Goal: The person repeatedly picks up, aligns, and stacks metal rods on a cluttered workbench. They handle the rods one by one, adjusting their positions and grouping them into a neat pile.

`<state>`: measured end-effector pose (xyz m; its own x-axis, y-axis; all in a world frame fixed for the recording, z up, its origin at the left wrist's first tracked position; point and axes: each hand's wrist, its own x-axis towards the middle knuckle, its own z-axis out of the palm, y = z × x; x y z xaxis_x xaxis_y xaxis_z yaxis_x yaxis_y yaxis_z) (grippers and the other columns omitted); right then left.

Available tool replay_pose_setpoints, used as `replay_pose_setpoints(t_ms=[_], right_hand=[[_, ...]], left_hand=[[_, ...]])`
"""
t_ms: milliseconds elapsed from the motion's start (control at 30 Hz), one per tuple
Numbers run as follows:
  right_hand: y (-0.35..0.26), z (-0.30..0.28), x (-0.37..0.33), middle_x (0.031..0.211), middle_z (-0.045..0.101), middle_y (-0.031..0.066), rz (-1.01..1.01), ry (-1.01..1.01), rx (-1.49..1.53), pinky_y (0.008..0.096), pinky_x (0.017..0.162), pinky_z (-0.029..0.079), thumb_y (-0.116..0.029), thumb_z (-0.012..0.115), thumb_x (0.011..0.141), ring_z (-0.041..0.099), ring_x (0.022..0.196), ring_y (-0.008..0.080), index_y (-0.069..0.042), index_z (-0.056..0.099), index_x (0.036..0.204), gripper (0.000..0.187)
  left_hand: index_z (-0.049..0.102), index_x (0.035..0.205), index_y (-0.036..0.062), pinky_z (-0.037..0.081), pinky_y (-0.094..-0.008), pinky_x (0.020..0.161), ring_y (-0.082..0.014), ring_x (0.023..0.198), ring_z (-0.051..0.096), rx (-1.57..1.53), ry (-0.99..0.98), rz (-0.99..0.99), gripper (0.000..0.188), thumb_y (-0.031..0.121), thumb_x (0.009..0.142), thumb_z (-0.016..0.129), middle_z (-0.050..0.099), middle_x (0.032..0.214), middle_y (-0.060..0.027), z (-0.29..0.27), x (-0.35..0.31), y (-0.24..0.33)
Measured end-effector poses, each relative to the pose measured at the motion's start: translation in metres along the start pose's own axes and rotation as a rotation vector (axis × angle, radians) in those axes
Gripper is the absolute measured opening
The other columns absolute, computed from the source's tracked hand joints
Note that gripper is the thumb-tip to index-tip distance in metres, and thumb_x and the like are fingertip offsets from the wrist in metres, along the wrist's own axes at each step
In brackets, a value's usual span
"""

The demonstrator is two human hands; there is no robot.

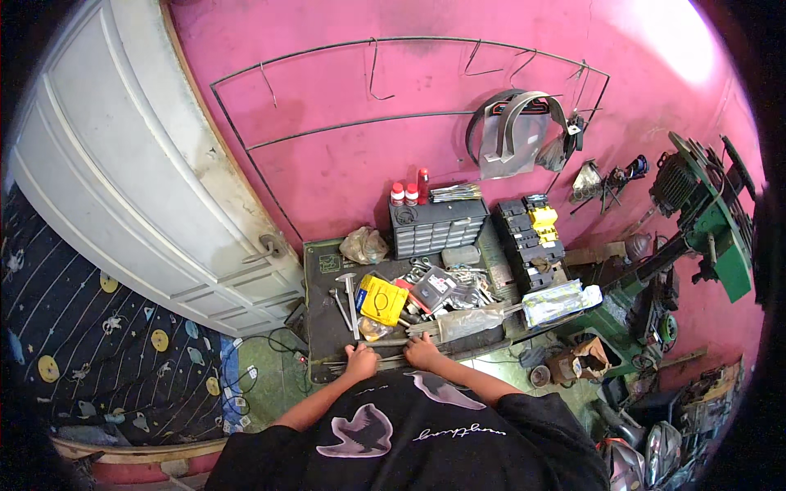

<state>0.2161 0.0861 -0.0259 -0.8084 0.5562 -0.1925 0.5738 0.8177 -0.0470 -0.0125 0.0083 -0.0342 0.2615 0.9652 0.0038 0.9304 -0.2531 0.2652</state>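
My left hand [360, 361] is at the near edge of a dark workbench [321, 286], fingers curled in; what it holds, if anything, is too small to make out. A metal caliper [352, 305] lies just beyond it. To its right, my right hand [422, 350] is also closed at the bench edge, close to a bundle of thin metal rods [424, 327]; whether it grips one cannot be told. Past the hands lie a yellow case [381, 299], a grey-and-red box [433, 289] and a clear plastic bag [471, 324] over the rods.
A grey drawer cabinet [440, 230] at the back carries red-capped bottles [398, 194]. Black and yellow organizers [524, 241] stand at the right. Beyond them is a green machine [720, 254]. A white door [155, 180] borders the bench at left. A rack [327, 125] hangs on the pink wall.
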Motion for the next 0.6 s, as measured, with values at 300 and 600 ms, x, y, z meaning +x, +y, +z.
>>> replay_pose_setpoints(t_ms=[300, 600], right_hand=[[0.004, -0.006, -0.007, 0.102, 0.068, 0.0060, -0.038, 0.036, -0.010, 0.0553, 0.094, 0.037, -0.022, 0.050, 0.091, 0.058, 0.109, 0.0235, -0.011, 0.069, 0.099, 0.023], [0.008, -0.005, -0.006, 0.112, 0.067, 0.0074, -0.006, -0.107, 0.031, 0.0609, 0.099, 0.033, -0.021, 0.048, 0.093, 0.057, 0.117, 0.0238, -0.011, 0.067, 0.107, 0.026]], left_hand=[[0.073, 0.073, 0.0159, 0.031, -0.0547, 0.077, -0.0238, 0.092, 0.057, 0.033, 0.002, 0.044, 0.010, 0.020, 0.074, 0.064, 0.064, 0.075, -0.0020, -0.005, 0.002, 0.007], [0.069, 0.071, 0.0133, 0.031, -0.0562, 0.079, -0.0227, 0.088, 0.057, 0.113, 0.040, 0.121, 0.010, 0.022, 0.075, 0.065, 0.065, 0.076, -0.0020, -0.017, 0.001, 0.017]])
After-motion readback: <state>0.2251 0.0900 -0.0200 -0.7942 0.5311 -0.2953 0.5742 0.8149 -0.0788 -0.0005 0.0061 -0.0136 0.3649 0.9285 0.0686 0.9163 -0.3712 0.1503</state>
